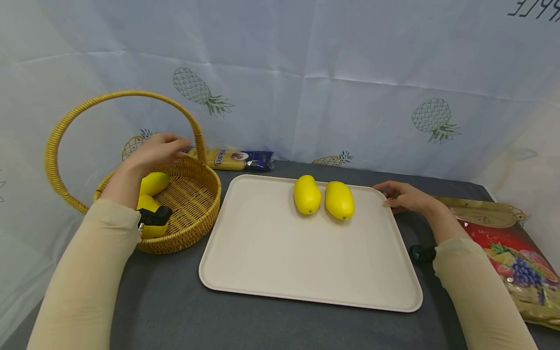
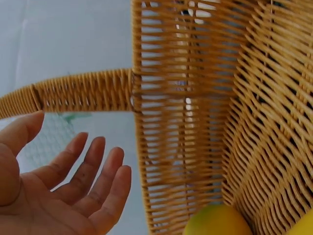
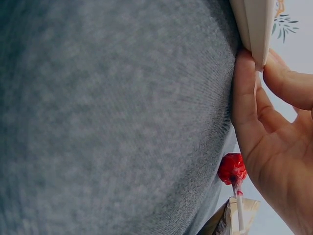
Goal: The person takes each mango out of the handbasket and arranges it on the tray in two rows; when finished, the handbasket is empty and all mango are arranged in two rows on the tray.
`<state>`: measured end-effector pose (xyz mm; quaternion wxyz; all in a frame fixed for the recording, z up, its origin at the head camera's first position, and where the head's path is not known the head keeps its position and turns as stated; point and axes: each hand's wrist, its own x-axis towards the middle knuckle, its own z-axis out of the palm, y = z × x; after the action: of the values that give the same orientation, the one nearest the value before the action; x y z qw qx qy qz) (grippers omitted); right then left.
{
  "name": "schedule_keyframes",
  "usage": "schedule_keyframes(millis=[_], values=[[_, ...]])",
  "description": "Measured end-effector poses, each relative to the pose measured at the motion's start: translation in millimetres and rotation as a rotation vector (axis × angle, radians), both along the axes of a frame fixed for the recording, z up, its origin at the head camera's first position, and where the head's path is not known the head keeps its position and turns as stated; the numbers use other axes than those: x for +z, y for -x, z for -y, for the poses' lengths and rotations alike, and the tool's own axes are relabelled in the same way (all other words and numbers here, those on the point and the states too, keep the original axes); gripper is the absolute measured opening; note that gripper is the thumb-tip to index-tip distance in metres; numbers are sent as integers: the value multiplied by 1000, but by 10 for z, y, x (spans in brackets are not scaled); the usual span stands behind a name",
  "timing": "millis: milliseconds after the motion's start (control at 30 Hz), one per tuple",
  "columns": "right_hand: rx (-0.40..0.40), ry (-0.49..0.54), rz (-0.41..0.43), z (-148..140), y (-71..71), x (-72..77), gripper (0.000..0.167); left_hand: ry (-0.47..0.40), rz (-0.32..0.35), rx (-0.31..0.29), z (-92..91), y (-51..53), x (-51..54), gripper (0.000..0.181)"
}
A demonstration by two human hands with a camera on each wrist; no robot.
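My left hand [image 1: 159, 149] is over the wicker basket [image 1: 192, 233], beside the far end of its arched handle. Its fingers are relaxed and hold nothing, as the left wrist view shows of the same hand [image 2: 73, 191]. Inside the basket lie a few yellow mangoes, one of them greenish [image 1: 154, 183], partly hidden by the left forearm. With thumb and fingers my right hand [image 1: 409, 198] pinches the far right corner of a cream tray [image 1: 302, 257]; the right wrist view shows the tray's edge [image 3: 254, 29] between them. Two yellow mangoes [image 1: 307, 195] [image 1: 340, 201] rest towards the tray's far side.
Behind the basket lies a pack of spaghetti [image 1: 240, 160] against the white pineapple-print cloth. A red and gold candy bag [image 1: 512, 253] is at the right, partly covered by the right arm. In the right wrist view a red lollipop [image 3: 232, 169] shows near the hand.
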<state>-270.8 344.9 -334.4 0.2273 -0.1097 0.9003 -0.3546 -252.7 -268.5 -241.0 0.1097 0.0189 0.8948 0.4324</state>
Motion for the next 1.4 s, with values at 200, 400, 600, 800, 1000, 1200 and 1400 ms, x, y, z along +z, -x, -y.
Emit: schedule_keyframes(millis=[200, 400, 600, 800, 1000, 1200, 1400], values=[[9, -5, -14, -11, -2, 4, 59, 55, 5, 45, 182, 63, -92, 90], [20, 8, -15, -9, -21, 8, 61, 100, 8, 56, 368, 51, -172, 96], [14, 8, -16, -4, -25, 18, 60, 105, 12, 51, 484, 12, -206, 88], [2, 14, -4, -13, -15, 2, 61, 175, -9, 64, 512, 27, -255, 83], [1, 19, 2, -12, -20, -11, 61, 206, 38, 69, 563, 63, -326, 87], [9, 15, -6, -15, -20, -7, 61, 302, 83, 37, 583, 61, -335, 85], [13, 17, -7, -8, -17, -5, 62, 341, 71, -7, 597, 62, -366, 71]])
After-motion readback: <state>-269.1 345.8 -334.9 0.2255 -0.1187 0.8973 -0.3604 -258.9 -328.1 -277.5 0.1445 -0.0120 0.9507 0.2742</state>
